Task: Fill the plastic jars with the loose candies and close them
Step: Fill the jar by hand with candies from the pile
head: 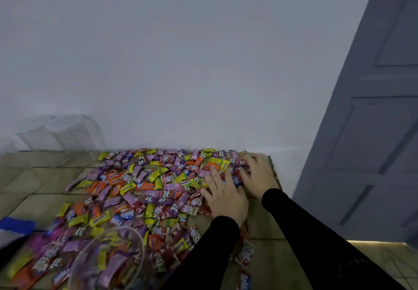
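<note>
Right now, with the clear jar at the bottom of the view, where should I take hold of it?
Probably the jar by its bare wall just under the open rim, coming from the right side with the left hand. Its mouth looks lidless and tilted towards the candies, and candies already show inside it.

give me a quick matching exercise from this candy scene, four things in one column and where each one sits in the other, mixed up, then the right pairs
Things:
1. clear jar
2. left hand
3. door
4. clear bags

Places:
A. far left, against the white wall
B. right edge of the view
C. bottom of the view, near the camera, open mouth showing, candies seen through it
D. on the right part of the candy pile, next to the other hand

Pairs: 1-C, 2-D, 3-B, 4-A
</note>
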Tool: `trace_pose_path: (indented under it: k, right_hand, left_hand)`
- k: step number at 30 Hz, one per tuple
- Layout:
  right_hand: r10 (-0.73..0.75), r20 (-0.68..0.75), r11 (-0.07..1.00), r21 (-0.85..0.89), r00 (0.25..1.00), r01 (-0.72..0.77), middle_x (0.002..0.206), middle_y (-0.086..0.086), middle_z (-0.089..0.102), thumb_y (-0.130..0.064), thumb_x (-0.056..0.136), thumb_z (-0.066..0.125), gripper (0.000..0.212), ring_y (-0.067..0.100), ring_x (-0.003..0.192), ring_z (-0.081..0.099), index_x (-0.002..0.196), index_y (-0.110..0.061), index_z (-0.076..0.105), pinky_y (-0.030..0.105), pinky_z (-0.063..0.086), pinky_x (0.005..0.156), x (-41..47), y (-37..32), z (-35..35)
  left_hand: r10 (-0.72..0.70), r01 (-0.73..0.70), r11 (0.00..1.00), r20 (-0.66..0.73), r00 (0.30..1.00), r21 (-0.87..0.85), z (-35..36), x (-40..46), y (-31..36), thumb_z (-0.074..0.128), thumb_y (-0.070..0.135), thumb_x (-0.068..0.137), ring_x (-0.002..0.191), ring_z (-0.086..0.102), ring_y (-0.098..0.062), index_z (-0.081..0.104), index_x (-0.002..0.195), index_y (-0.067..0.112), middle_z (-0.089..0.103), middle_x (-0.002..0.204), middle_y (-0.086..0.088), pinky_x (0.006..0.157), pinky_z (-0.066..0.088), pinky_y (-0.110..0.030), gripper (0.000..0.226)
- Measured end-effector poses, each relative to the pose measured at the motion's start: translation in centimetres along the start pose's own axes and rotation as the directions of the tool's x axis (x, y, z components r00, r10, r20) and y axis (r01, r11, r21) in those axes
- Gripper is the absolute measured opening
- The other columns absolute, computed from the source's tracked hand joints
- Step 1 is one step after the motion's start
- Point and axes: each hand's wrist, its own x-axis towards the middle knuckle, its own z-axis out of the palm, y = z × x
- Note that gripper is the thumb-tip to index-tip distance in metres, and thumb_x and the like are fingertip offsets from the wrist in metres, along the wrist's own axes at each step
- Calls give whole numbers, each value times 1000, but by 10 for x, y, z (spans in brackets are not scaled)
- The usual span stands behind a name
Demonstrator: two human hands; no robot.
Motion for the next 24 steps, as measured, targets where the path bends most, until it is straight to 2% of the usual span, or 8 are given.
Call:
trace_pose_path:
  k: [4, 8, 10, 12, 14, 15, 18, 24]
  right_hand:
    - [-83, 53, 990, -111, 995, 88, 150, 5, 29, -42, 96, 44, 49, 25, 137, 25, 142, -28, 37, 36, 20, 112, 27, 6, 11]
    - [-106, 191, 973, -183, 976, 142, 156, 2, 20, -53, 97, 33, 58, 26, 142, 19, 149, -32, 22, 43, 21, 113, 46, 8, 28]
    - [-104, 182, 968, -206, 978, 142, 150, 1, 30, -55, 97, 31, 55, 27, 136, 28, 147, -34, 26, 43, 25, 109, 49, 10, 38]
    - [-111, 110, 967, -217, 988, 133, 141, 0, 42, -55, 95, 31, 50, 25, 129, 36, 141, -33, 37, 40, 28, 104, 50, 11, 44]
    - [-134, 65, 974, -175, 989, 144, 130, 1, 48, -55, 94, 31, 48, 23, 121, 42, 131, -30, 49, 35, 32, 97, 50, 11, 47]
    - [-141, 67, 979, -135, 988, 149, 125, 3, 50, -52, 95, 34, 45, 23, 117, 45, 128, -28, 53, 33, 34, 94, 50, 11, 47]
    - [-143, 81, 984, -97, 986, 151, 115, 3, 56, -50, 96, 40, 40, 21, 105, 55, 125, -27, 56, 29, 41, 80, 48, 10, 47]
    - [-76, 22, 994, -74, 997, 78, 95, -1, 68, -50, 95, 43, 35, 18, 90, 62, 112, -29, 64, 26, 38, 62, 40, -12, 41]
  left_hand:
    - [-22, 26, 999, -102, 995, 41, 14, 24, -2, 39, 41, 98, 144, 20, -42, 37, 148, 21, 18, 159, -15, 109, 18, -63, 53]
    - [-68, 66, 995, 31, 997, 75, 24, 36, -10, 20, 45, 102, 147, 5, -35, 15, 154, 24, 3, 162, -11, 114, 6, -58, 56]
    - [-98, 96, 990, 20, 995, 99, 23, 41, -10, 23, 43, 103, 147, 7, -33, 18, 154, 24, 8, 162, -10, 114, 6, -57, 54]
    - [-86, 92, 987, -46, 995, 134, 26, 46, -13, 40, 43, 100, 142, 23, -35, 35, 147, 23, 27, 155, -13, 110, 16, -59, 51]
    - [-36, 77, 978, -204, 978, 193, 31, 50, -17, 71, 42, 81, 116, 54, -39, 65, 119, 20, 60, 124, -16, 93, 37, -59, 44]
    - [-28, 88, 966, -237, 971, 245, 35, 51, -20, 79, 41, 72, 101, 61, -39, 71, 104, 20, 66, 108, -14, 86, 39, -54, 39]
    - [16, 43, 971, -247, 969, 233, 41, 52, -25, 87, 39, 62, 86, 63, -37, 72, 93, 22, 66, 92, -12, 77, 30, -47, 38]
    - [13, 34, 980, -235, 972, 194, 33, 47, -28, 89, 28, 57, 71, 56, -30, 66, 86, 18, 58, 78, -7, 64, 39, -39, 39]
